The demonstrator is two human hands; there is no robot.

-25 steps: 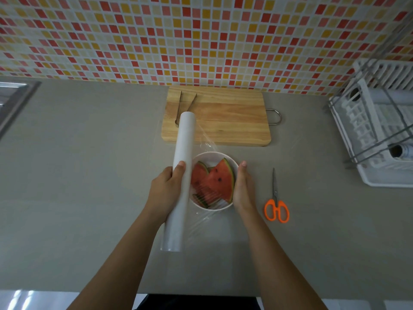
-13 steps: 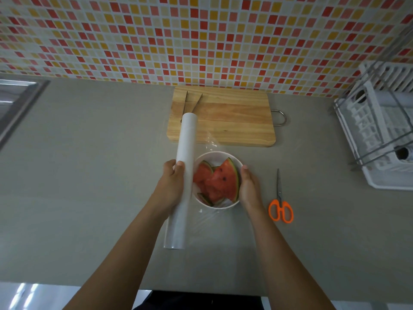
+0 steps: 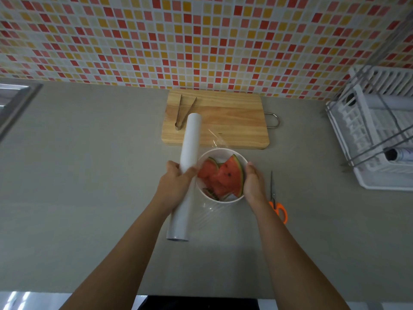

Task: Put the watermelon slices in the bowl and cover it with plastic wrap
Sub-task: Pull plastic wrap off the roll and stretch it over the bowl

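Bowl stands on desk, just in front of board. Slices lie inside it. Left grip is wrapped round roll, which lies against the bowl's left side. Film runs from the roll across the bowl. Right grip is spread, fingers nearly straight, pressed to the bowl's right wall. Tongs lie on the board. Scissors lie right of the bowl.
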